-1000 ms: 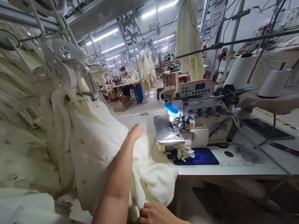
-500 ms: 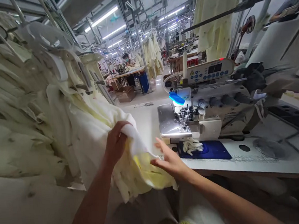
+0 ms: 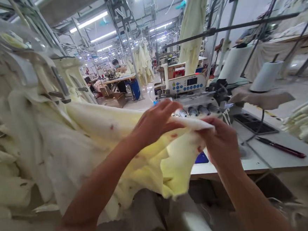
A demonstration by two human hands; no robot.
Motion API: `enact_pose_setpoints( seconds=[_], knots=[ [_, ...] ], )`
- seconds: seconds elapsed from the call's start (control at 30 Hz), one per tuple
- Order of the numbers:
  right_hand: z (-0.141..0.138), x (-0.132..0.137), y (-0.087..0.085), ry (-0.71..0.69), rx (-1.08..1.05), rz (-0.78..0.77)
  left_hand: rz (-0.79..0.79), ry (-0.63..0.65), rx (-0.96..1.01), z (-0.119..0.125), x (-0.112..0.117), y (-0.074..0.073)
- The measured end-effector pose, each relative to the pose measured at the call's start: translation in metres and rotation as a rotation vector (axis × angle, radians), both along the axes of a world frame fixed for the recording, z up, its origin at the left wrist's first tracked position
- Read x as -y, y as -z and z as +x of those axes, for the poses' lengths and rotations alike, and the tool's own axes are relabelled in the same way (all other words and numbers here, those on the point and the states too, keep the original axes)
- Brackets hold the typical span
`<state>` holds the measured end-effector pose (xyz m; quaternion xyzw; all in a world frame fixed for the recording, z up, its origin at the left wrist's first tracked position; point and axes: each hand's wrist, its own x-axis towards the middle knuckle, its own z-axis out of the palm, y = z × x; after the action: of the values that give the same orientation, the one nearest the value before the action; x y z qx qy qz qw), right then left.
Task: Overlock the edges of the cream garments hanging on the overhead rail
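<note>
A cream, pale-yellow-lined garment piece (image 3: 97,133) with small red prints stretches from the hanging stack on my left to the middle of the view. My left hand (image 3: 154,122) pinches its upper edge, fingers closed on the cloth. My right hand (image 3: 220,142) grips the same edge just to the right, also closed on it. Both hands hold the cloth raised in front of the overlock sewing machine (image 3: 195,98), which they partly hide.
Many cream garments (image 3: 10,139) hang on clips at the left. White thread cones (image 3: 266,76) stand behind the machine on the white table (image 3: 275,156). A dark red tool (image 3: 280,147) lies on the table's right side. A person works at a far bench (image 3: 116,67).
Both hands have risen and come together on the garment's edge, lifting the cloth in front of the machine. The right hand, open half a second ago, is now closed on it.
</note>
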<state>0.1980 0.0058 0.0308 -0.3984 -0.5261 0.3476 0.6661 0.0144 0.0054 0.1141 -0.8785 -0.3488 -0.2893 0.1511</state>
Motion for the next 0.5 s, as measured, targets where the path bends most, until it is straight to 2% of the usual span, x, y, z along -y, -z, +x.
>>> enact_pose_setpoints(
  seconds=[0.07,0.13,0.23,0.3,0.37,0.4,0.43,0.5],
  knots=[
    [0.001,-0.015,-0.009,-0.073,-0.073,-0.030,0.171,-0.004,0.098,-0.012,0.001,0.014],
    [0.001,-0.025,-0.015,-0.102,-0.120,-0.051,0.285,-0.060,0.093,-0.030,0.006,0.036],
    [0.000,-0.030,-0.020,-0.096,-0.125,0.002,0.295,-0.252,-0.091,-0.062,0.009,0.074],
    [-0.002,-0.032,-0.023,-0.076,-0.120,0.061,0.276,-0.388,-0.135,-0.087,0.007,0.089],
    [-0.004,-0.035,-0.029,-0.069,-0.118,0.093,0.266,-0.469,-0.083,-0.111,0.009,0.083],
    [-0.005,-0.037,-0.033,-0.067,-0.119,0.101,0.254,-0.491,-0.046,-0.121,0.012,0.072],
    [-0.006,-0.040,-0.039,-0.057,-0.117,0.121,0.238,-0.512,0.005,-0.131,0.018,0.055],
    [-0.010,-0.045,-0.056,-0.008,-0.070,0.217,0.211,-0.558,0.142,-0.146,0.036,0.010]
  ],
)
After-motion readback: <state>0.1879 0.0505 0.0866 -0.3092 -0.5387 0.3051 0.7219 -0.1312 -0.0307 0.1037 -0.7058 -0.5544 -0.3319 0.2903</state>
